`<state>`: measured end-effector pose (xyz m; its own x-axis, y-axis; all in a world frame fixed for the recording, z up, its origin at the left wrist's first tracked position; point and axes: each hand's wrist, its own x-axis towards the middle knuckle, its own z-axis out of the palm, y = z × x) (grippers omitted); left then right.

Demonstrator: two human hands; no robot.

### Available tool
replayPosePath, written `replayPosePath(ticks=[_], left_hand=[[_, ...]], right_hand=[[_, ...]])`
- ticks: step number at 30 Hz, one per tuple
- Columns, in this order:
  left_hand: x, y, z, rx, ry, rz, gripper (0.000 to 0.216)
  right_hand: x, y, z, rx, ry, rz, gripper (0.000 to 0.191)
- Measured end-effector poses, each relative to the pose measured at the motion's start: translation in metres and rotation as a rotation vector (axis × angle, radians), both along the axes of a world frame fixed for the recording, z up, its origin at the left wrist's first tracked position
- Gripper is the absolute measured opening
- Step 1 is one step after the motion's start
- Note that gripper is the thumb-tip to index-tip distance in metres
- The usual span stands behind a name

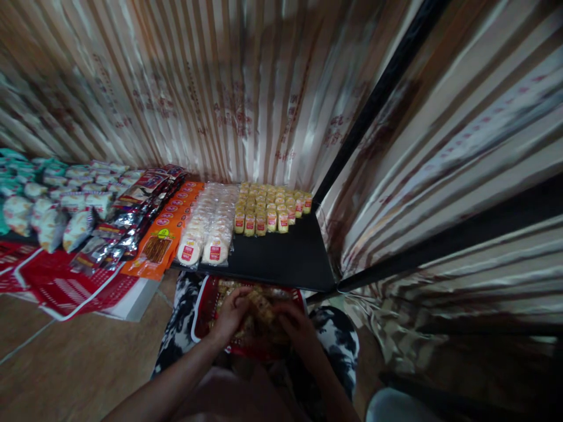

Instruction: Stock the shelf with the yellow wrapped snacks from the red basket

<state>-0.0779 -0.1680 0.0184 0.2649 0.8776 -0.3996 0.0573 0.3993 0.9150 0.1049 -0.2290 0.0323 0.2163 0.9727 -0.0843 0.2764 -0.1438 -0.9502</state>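
Clear, glossy plastic wraps the round crackers (214, 249); the dark packets (153, 187) look shiny and crinkled; the red basket (202, 308) is perforated plastic; the black tabletop (277, 258) is smooth, dull; the pleated drape (246, 76) has a satiny sheen; the patterned trousers (336, 334) are matt cloth.

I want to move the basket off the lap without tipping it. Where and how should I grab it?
Take the basket by its rim at both ends, coming from left and right. It is wide and loaded, so that should keep it level. The far side sits close to the table, leaving less room, and the left hand and right hand occupy the middle.
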Motion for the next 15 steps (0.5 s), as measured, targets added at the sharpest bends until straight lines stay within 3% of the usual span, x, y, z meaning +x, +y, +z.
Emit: replayPosePath(ticks=[5,10,15], left_hand=[[0.012,0.009,0.023,0.089,-0.114,0.012,0.039],[0.026,0.018,0.031,0.147,-0.213,0.007,0.03],[0.04,0.026,0.038,0.162,-0.183,-0.037,0.031]], right_hand=[[0.005,-0.003,0.013,0.012,0.086,-0.006,0.023],[0.01,-0.004,0.021,0.047,0.167,-0.049,0.029],[0.015,0.0,0.021,0.124,0.173,-0.069,0.028]])
